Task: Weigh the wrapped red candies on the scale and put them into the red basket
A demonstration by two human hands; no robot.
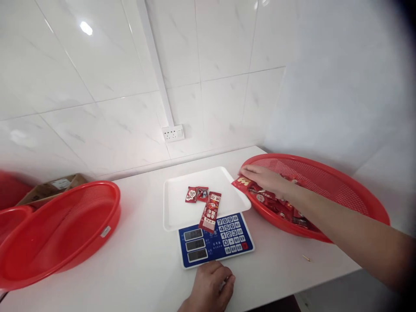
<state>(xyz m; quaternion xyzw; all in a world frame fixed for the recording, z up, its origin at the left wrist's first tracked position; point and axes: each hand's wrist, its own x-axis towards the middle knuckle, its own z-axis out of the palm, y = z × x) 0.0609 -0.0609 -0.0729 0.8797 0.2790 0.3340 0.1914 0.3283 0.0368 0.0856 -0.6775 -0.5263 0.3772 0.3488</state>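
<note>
My right hand (264, 178) reaches over the left rim of a red mesh basket (351, 195), fingers closed on a red snack packet (242, 183) with yellow print. More red packets (276, 203) lie in that basket, partly hidden under my forearm. My left hand (212, 286) rests curled on the table just in front of a blue digital scale (211, 245), with nothing visible in it. On the scale's white tray (182, 212) are two small red packets (196, 194) and a long red packet (210, 212), which overhangs the front edge onto the scale's panel.
At the left stands an empty red basket (65, 234), with another red basket (13, 221) and a cardboard box (58, 186) behind it. A tiny yellowish scrap (306, 258) lies on the white table (143, 260). A wall socket (173, 133) is on the tiled wall.
</note>
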